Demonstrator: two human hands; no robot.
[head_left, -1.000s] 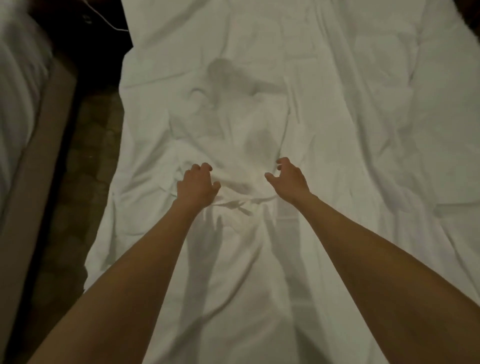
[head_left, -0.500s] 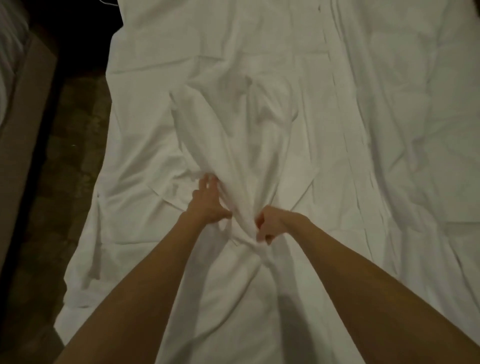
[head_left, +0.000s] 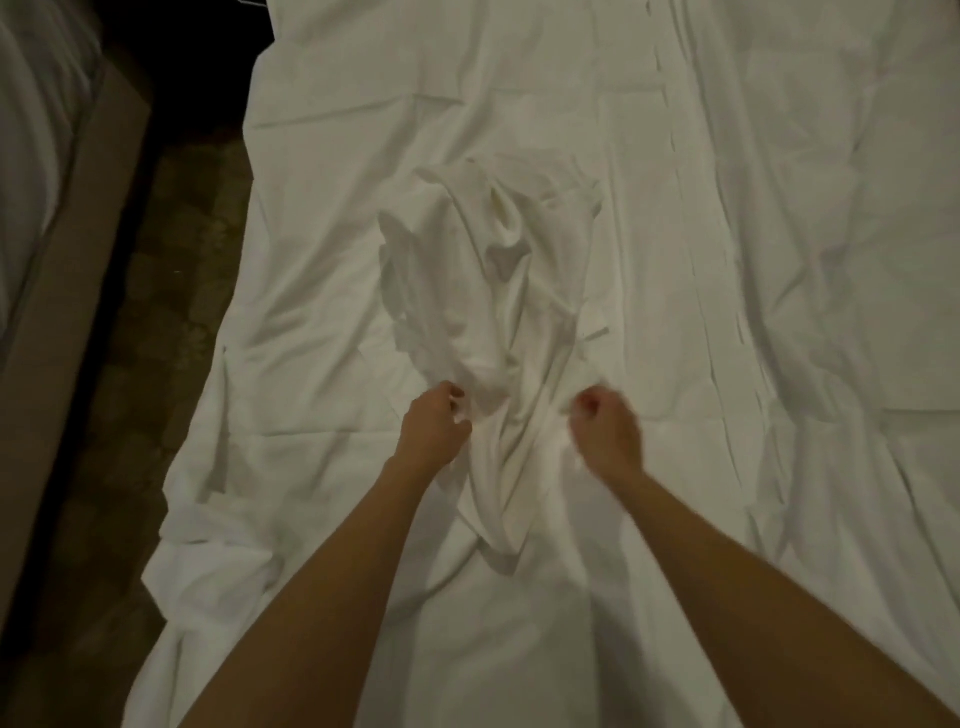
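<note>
I grip a crumpled white fabric piece (head_left: 498, 291) with both hands in the middle of the frame. My left hand (head_left: 434, 423) has its fingers curled into the cloth's left side, and my right hand (head_left: 602, 431) is a fist bunched on the right side. The two hands sit level with each other, a little apart, with a gathered fold of the cloth between them.

The fabric rises from my hands toward the upper centre of the frame in loose, puffed folds, and a short tail of it hangs down between my forearms. I cannot tell whether its far end touches the bedding below.

Under it lies a wide, wrinkled white bed sheet (head_left: 779, 260) that fills the centre and right of the frame. Along the left runs a strip of dark patterned floor (head_left: 171, 312). Beyond that, at the left edge, is a beige bed base (head_left: 62, 312) with pale bedding (head_left: 36, 130) on it in the upper left corner.
</note>
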